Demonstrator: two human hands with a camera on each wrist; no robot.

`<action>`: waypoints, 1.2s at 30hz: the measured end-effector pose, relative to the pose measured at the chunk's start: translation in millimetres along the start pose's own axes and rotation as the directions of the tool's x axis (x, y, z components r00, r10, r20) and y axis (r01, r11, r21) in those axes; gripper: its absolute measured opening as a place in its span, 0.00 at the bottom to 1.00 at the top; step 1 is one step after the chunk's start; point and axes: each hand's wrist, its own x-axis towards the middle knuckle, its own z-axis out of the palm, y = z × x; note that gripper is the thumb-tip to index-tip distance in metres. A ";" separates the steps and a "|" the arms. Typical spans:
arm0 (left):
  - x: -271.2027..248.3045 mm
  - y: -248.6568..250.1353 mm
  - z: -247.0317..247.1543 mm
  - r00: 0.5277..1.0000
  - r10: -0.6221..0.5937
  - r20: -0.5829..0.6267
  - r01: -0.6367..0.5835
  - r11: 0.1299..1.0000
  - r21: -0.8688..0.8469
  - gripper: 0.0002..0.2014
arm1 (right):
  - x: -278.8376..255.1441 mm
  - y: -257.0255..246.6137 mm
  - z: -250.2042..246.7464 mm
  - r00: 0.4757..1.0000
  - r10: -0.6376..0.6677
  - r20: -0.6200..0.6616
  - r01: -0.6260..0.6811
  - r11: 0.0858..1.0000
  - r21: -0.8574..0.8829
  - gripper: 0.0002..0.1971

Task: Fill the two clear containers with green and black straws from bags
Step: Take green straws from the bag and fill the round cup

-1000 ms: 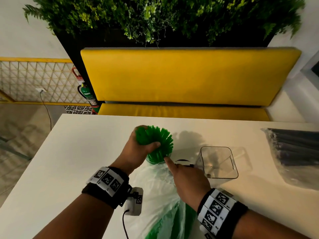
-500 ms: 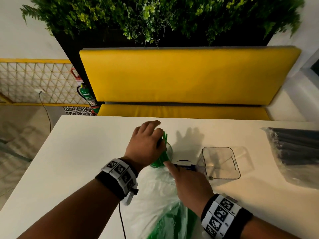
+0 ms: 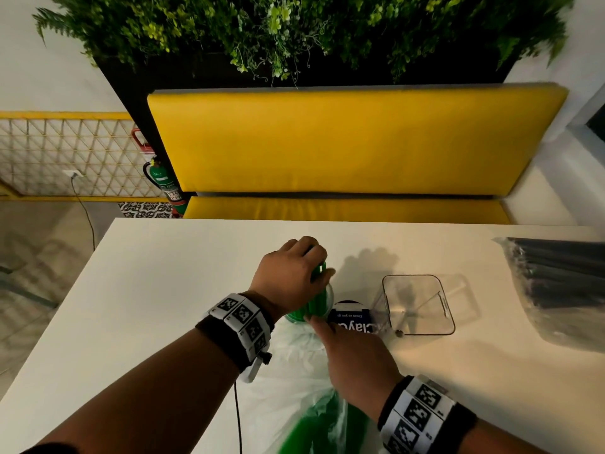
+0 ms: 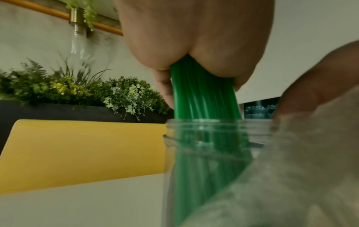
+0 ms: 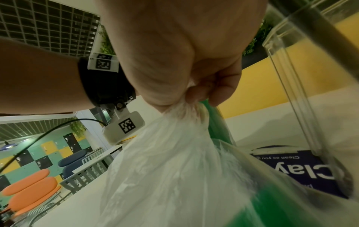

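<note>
Centre of the head view: left hand (image 3: pixel 291 276) clenched round one bundle of green straws (image 4: pixel 204 95), lower ends down inside a round clear jar (image 4: pixel 170 153). Just below, right hand (image 3: pixel 353 352) pinching the gathered neck of one clear bag (image 5: pixel 174 161) with more green straws inside. Right of centre, one square clear container (image 3: pixel 422 329), empty. Far right edge, one bag of black straws (image 3: pixel 563 276). Two hands, two containers, two bags on the white table (image 3: pixel 163 290).

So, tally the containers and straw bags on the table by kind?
Clear containers: 2, a round jar taking green straws and an empty square one.
Straw bags: 2, green and black.
Total: 4.
</note>
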 end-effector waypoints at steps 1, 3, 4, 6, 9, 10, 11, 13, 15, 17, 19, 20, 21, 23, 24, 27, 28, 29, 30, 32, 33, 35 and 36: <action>1.3 1.1 1.2 0.999 -0.026 -0.023 0.025 0.999 -0.023 0.14 | -0.6 -0.6 -0.6 1.000 0.001 0.002 -0.001 1.000 -0.003 0.36; 2.9 2.0 -1.6 0.997 -0.077 0.002 0.077 0.995 -0.066 0.18 | -2.3 -0.6 -1.2 1.000 0.008 0.003 -0.008 1.000 0.000 0.37; 2.5 1.7 -3.7 0.997 -0.074 0.013 0.075 0.995 -0.072 0.19 | -3.0 -0.3 -0.4 1.000 0.013 0.005 -0.013 1.000 0.005 0.37; 0.9 1.1 -6.2 1.000 -0.008 0.018 0.009 0.999 -0.041 0.13 | -4.0 0.7 1.4 1.000 0.015 0.003 -0.015 1.000 0.006 0.38; 0.2 0.5 -6.5 0.995 0.055 0.086 -0.058 0.998 0.027 0.10 | -2.8 2.7 3.7 1.000 0.018 -0.016 -0.018 1.000 0.018 0.39; 0.2 0.9 -7.3 0.991 0.055 0.121 -0.060 0.998 0.037 0.11 | -3.1 3.1 4.3 1.000 0.022 -0.021 -0.021 0.999 0.030 0.40; 0.1 1.3 -10.4 0.988 0.046 0.149 -0.053 0.998 0.040 0.14 | -3.7 3.6 5.6 0.999 0.024 -0.031 -0.022 0.999 0.045 0.41; 1.2 3.0 -21.1 0.986 0.020 0.163 -0.025 0.999 0.027 0.22 | -7.8 5.8 6.6 0.999 0.011 -0.041 -0.007 0.995 0.101 0.41; 2.0 5.6 -41.2 0.999 0.001 0.055 -0.002 1.000 0.016 0.27 | -14.1 11.8 8.1 0.999 -0.041 -0.028 0.045 0.982 0.184 0.40; -6.4 13.2 -66.6 0.986 0.023 -0.164 -0.023 1.000 0.006 0.23 | -22.6 19.8 9.3 0.993 -0.115 -0.012 0.114 0.955 0.273 0.33; -26.5 26.8 -84.9 0.960 0.082 -0.268 -0.096 0.995 -0.038 0.15 | -30.2 26.9 11.9 0.989 -0.148 -0.016 0.145 0.937 0.318 0.23; -42.0 36.6 -87.7 0.967 0.101 -0.235 -0.127 0.987 -0.095 0.13 | -33.0 29.6 14.4 0.990 -0.142 -0.018 0.139 0.934 0.330 0.19; -59.8 47.7 -85.1 0.985 0.107 -0.136 -0.130 0.976 -0.172 0.12 | -35.6 31.0 16.4 0.993 -0.119 -0.013 0.116 0.929 0.350 0.16; -95.3 64.6 -61.5 0.975 0.088 0.206 -0.025 0.957 -0.291 0.10 | -38.0 31.6 18.5 0.999 -0.043 0.031 0.026 0.912 0.410 0.10; -109.8 69.4 -42.7 0.921 0.066 0.383 0.054 0.954 -0.295 0.10 | -38.3 31.2 20.2 0.998 -0.013 0.064 -0.015 0.910 0.414 0.11; -133.7 73.1 15.3 0.763 -0.063 0.643 0.293 0.921 -0.258 0.14 | -40.6 28.7 25.4 0.994 0.042 0.106 -0.082 0.908 0.410 0.19; -137.3 73.1 32.4 0.730 -0.131 0.671 0.384 0.891 -0.244 0.16 | -41.7 27.1 27.7 0.994 0.045 0.095 -0.082 0.901 0.426 0.23; -138.2 73.8 48.0 0.709 -0.192 0.678 0.450 0.864 -0.225 0.19 | -41.8 25.8 29.6 0.996 0.038 0.079 -0.069 0.892 0.446 0.26; -138.4 75.2 62.5 0.689 -0.239 0.684 0.485 0.853 -0.191 0.25 | -42.8 23.7 29.1 0.997 0.028 0.068 -0.057 0.884 0.463 0.28; -135.7 81.8 83.2 0.638 -0.308 0.706 0.506 0.858 -0.082 0.35 | -47.5 20.1 24.6 0.999 0.020 0.034 -0.035 0.868 0.496 0.30; -134.7 85.4 89.8 0.608 -0.352 0.712 0.509 0.861 -0.009 0.37 | -50.3 19.5 22.1 1.000 0.023 0.010 -0.025 0.861 0.508 0.30; -137.3 91.4 99.8 0.563 -0.431 0.705 0.545 0.835 0.076 0.31 | -55.6 19.7 19.8 0.999 0.035 -0.026 -0.016 0.858 0.514 0.28; -140.3 94.5 103.2 0.562 -0.441 0.700 0.555 0.828 0.077 0.28 | -59.0 21.1 18.9 0.998 0.048 -0.039 -0.021 0.860 0.510 0.28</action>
